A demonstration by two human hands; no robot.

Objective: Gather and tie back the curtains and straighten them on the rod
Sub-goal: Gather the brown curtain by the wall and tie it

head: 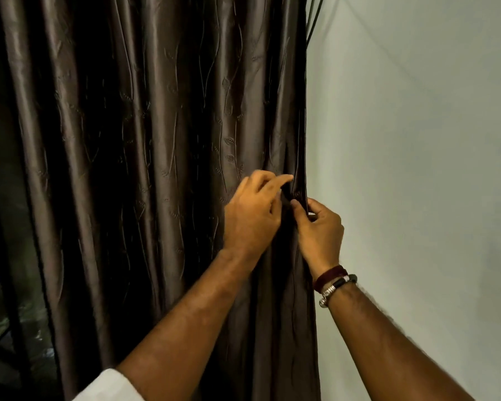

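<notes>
Both hands pinch the brown curtain (162, 140) edge — left hand (252, 215), right hand (318, 227) — beside the pale wall (417, 169)

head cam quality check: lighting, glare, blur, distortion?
Head view: dim and warm; sheen streaks on the curtain folds, deep shadow between them and at far left; wall evenly lit; left hand and right hand fairly sharp; wide-angle bowing at edges.
</notes>
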